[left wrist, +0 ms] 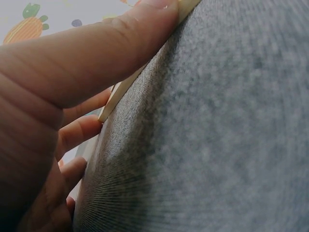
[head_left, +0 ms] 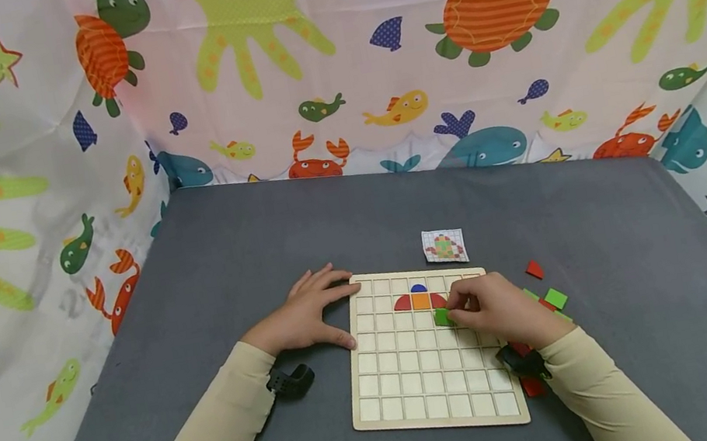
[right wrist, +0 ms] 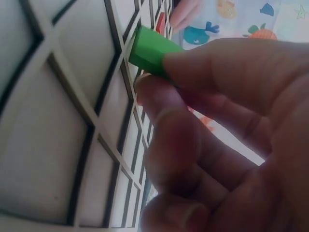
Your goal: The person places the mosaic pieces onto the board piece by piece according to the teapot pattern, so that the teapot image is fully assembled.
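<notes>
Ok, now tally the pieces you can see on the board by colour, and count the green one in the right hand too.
Red pieces: 2
Blue piece: 1
Orange piece: 1
Green piece, pinched by the right hand: 1
Total visible: 5; the hand could hide others.

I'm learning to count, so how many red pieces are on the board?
2 that I can see: one red piece left of the orange square, and another red piece right of it. The right hand may hide more.

Pale wooden grid board (head_left: 417,404), matt grey cloth (head_left: 249,270).
</notes>
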Demonstrator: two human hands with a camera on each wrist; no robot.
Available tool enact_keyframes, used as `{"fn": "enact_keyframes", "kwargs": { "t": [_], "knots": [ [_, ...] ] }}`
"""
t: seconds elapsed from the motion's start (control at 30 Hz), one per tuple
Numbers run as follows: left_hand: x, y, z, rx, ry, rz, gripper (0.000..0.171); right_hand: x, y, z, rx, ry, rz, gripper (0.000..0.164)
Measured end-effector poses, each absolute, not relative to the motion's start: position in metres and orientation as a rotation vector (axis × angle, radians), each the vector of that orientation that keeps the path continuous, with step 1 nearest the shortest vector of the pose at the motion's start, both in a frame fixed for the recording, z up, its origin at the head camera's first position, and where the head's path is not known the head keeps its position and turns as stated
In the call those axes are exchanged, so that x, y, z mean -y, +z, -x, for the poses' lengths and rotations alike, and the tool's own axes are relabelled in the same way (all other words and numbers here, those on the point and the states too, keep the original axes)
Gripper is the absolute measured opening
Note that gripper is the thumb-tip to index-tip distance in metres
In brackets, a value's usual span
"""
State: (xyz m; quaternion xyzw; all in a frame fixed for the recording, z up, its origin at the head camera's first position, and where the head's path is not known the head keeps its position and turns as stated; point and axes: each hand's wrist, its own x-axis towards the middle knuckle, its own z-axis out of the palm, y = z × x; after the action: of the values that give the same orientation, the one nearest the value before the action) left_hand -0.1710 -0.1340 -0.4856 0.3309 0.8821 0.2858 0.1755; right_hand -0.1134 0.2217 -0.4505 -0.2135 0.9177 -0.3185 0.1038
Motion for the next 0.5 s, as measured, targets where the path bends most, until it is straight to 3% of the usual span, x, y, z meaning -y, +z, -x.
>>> {"fn": "enact_keyframes", "kwargs": {
  "t": [0.5],
  "knots": [
    [0.1336, -0.4795, 0.1699, -2.494, 0.791, -0.923, 0.097, -0.2213, -0.4579, 0.1107, -2.750, -0.905, 0.670, 0.006]
  ]
}}
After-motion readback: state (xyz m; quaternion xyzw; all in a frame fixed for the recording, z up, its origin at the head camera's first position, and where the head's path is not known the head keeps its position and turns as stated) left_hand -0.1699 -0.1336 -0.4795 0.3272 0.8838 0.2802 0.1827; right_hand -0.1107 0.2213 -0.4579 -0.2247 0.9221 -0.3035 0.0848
